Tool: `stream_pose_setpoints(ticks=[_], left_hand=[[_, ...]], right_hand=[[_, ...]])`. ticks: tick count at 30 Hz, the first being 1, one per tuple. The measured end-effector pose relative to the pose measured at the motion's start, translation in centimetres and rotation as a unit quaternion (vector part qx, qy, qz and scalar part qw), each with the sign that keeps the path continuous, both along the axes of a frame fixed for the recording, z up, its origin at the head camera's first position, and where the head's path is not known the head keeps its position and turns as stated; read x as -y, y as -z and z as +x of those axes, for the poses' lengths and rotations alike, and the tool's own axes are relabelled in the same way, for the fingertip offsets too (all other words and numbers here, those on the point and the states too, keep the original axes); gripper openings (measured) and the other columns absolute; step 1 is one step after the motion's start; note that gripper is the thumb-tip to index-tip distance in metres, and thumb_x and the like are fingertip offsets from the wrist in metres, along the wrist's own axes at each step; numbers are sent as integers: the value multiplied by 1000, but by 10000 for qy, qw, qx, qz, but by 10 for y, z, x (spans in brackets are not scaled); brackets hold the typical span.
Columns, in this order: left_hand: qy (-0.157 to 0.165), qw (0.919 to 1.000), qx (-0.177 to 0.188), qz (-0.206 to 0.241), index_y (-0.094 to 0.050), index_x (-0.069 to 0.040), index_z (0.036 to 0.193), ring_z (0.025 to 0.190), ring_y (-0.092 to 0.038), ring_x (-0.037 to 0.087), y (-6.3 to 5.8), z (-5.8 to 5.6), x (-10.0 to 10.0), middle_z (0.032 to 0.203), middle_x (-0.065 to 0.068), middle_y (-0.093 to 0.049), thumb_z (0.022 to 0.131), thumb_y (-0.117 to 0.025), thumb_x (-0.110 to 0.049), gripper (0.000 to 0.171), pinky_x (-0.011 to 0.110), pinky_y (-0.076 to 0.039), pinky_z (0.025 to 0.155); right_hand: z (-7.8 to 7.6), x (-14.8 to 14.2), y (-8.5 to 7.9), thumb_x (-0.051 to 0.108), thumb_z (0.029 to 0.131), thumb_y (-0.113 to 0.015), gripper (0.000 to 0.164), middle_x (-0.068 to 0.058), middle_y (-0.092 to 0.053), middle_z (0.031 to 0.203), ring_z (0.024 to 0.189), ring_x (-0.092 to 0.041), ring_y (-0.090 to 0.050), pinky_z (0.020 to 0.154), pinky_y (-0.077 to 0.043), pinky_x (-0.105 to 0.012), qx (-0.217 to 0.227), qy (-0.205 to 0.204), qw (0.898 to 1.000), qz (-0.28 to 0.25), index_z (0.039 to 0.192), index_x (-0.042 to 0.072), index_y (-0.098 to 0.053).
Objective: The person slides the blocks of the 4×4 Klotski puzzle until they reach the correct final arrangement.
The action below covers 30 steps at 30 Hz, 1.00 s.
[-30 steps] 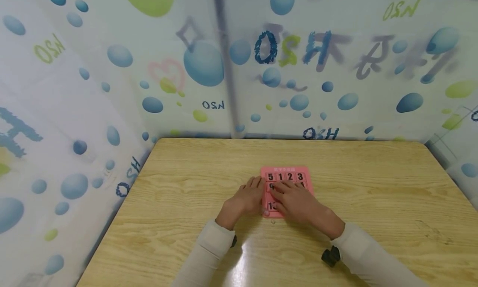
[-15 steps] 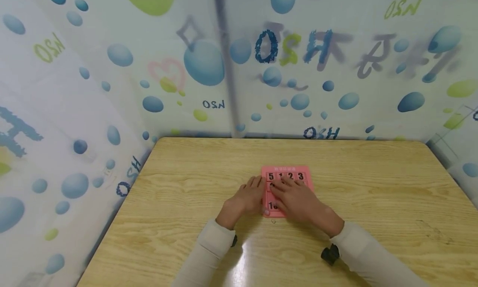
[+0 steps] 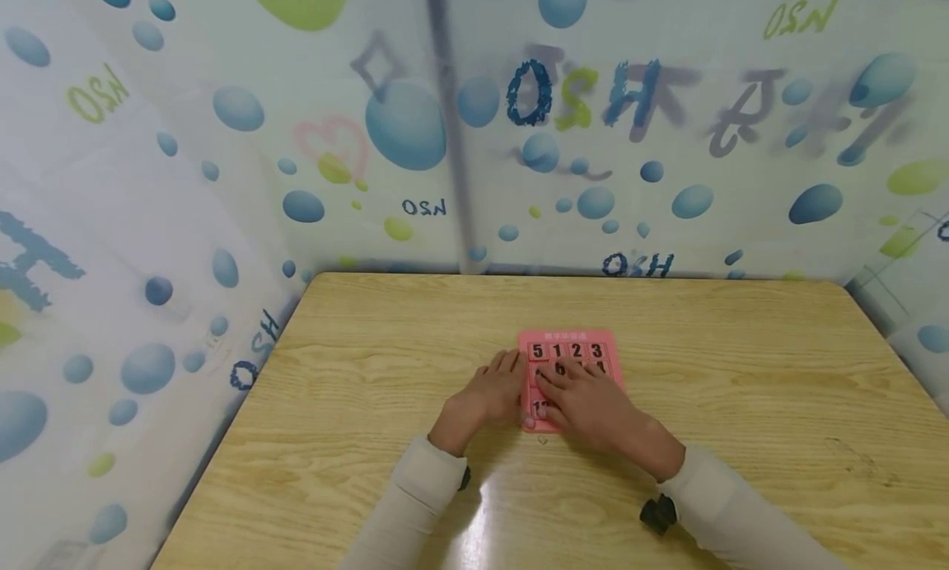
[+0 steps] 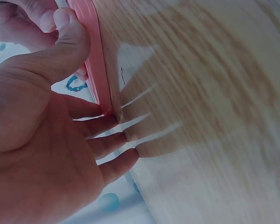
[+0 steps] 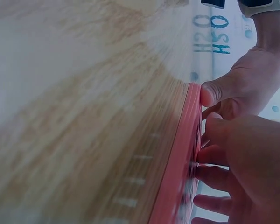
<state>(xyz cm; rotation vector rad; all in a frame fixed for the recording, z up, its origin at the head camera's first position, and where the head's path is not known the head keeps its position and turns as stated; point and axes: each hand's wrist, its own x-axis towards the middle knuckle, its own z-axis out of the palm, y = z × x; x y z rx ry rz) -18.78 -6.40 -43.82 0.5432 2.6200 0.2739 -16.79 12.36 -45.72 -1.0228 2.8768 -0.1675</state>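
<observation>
A pink number sliding puzzle [image 3: 567, 336] lies flat on the table, its top row reading 5, 1, 2, 3. My left hand [image 3: 497, 393] rests along its left side with the fingers extended. In the left wrist view, the thumb [image 4: 65, 32] presses the puzzle's near corner, and fingertips touch its edge and the tabletop. Over the puzzle's middle and right part lies my right hand [image 3: 596, 401], fingertips on the number tiles. The right wrist view shows those fingers [image 5: 212, 175] fairly straight against the puzzle's face. Several tiles are hidden under this hand.
The wood-grain table [image 3: 371, 331] extends around the puzzle on all sides. Behind and to the left stands a pale wall covering [image 3: 474, 166] with blue and green drops and lettering. A dark device [image 3: 658, 514] sits at the right wrist.
The right hand's fingers shifted slightly up over the top row, then back down, so the 1 and a 6 below it show again. The left hand stayed in place.
</observation>
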Motion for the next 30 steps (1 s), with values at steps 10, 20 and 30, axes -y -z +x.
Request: stream_pose_setpoints(ticks=[10, 20, 30], left_hand=[[15, 10000, 4, 42, -12, -3, 159, 153, -11, 32, 1, 0, 0, 166, 14, -13, 86, -73, -44, 103, 50, -22, 120], [16, 10000, -37, 76, -14, -3, 159, 153, -13, 32, 1, 0, 0, 166, 14, -14, 87, -73, -41, 100, 50, -23, 120], [-26, 9999, 14, 121, -12, -4, 159, 153, -11, 31, 3, -1, 1, 166, 13, -12, 87, -73, -41, 101, 50, -22, 121]], right_hand=[[5, -3, -1, 37, 103, -50, 47, -7, -52, 148, 140, -38, -42, 110, -35, -60, -74, -224, 9997, -72, 142, 11, -56], [8, -3, -4, 36, 102, -52, 44, -7, -57, 143, 134, -41, -48, 104, -41, -61, -215, -376, 9990, -119, 136, 11, -62], [2, -4, -9, 37, 103, -50, 47, -9, -51, 149, 141, -39, -39, 110, -33, -63, 155, -140, 9996, -195, 142, 12, -56]])
